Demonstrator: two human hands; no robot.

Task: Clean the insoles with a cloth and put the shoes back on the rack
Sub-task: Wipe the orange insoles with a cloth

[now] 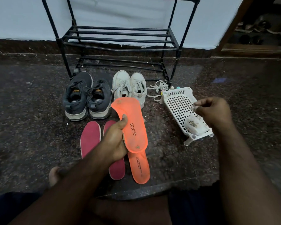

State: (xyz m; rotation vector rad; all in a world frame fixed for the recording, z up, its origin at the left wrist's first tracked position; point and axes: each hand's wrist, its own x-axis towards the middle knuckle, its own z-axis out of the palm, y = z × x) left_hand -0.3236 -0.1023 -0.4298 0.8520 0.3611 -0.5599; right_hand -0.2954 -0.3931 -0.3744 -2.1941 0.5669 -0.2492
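My left hand [115, 140] grips an orange insole [133, 120] by its edge, thumb on top, and holds it above the floor. A second orange insole [140, 169] lies on the floor beneath it. Two red insoles [90, 137] lie side by side to its left. My right hand [212, 111] hovers over a white plastic basket [177, 101] with its fingers curled; a pale spot shows at the fingertips, too blurred to name. A crumpled whitish cloth [194, 126] lies in the basket's near end. Dark grey shoes [86, 96] and white shoes [130, 86] stand before the black rack [120, 38].
Loose white laces [159, 88] lie on the dark stone floor between the white shoes and the basket. Small bottles [175, 88] stand just behind the basket. My bare foot [54, 175] rests at the lower left. The rack stands against a pale wall.
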